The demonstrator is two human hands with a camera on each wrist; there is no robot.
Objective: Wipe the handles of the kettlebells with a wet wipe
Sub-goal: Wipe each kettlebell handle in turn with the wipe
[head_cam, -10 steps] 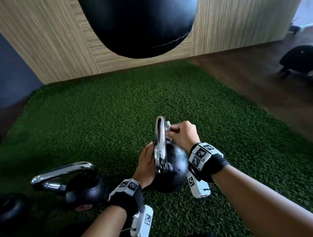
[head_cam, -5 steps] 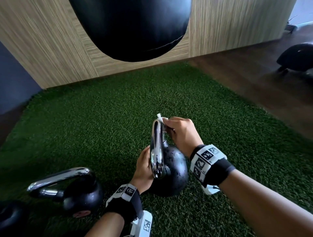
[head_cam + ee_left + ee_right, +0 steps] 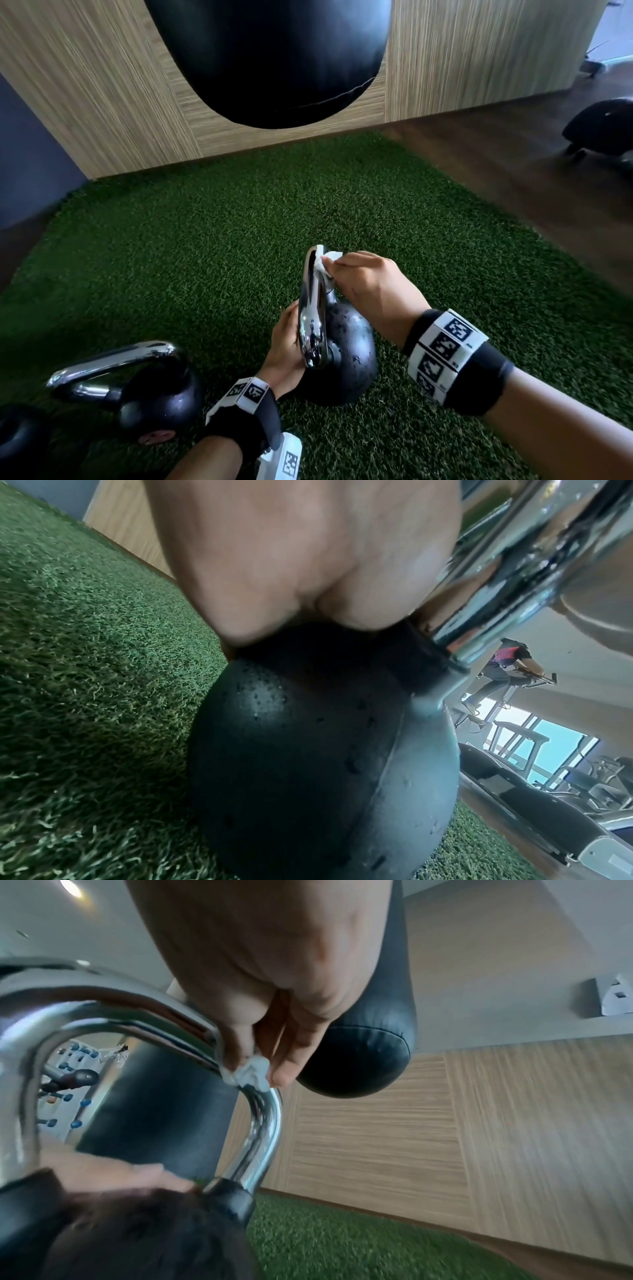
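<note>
A black kettlebell point(image 3: 346, 356) with a chrome handle point(image 3: 312, 308) stands on green turf in front of me. My right hand point(image 3: 370, 291) pinches a small white wet wipe point(image 3: 324, 260) against the far top bend of that handle; the wrist view shows the wipe point(image 3: 250, 1073) pressed on the chrome handle point(image 3: 260, 1134). My left hand point(image 3: 286, 346) rests against the ball's left side below the handle, palm on the black kettlebell point(image 3: 308, 764); its fingers lie behind the ball, out of sight. A second kettlebell point(image 3: 150, 394) lies tilted at lower left.
A large black punching bag point(image 3: 267, 58) hangs ahead above the turf point(image 3: 205, 240). A wood-panelled wall point(image 3: 102, 102) closes the back. A third dark weight point(image 3: 17, 442) sits at the bottom left corner. Dark wood floor and black equipment point(image 3: 603, 126) lie to the right.
My right hand has slid the wipe from the near side of the handle up to its far top bend. The left hand stays on the ball.
</note>
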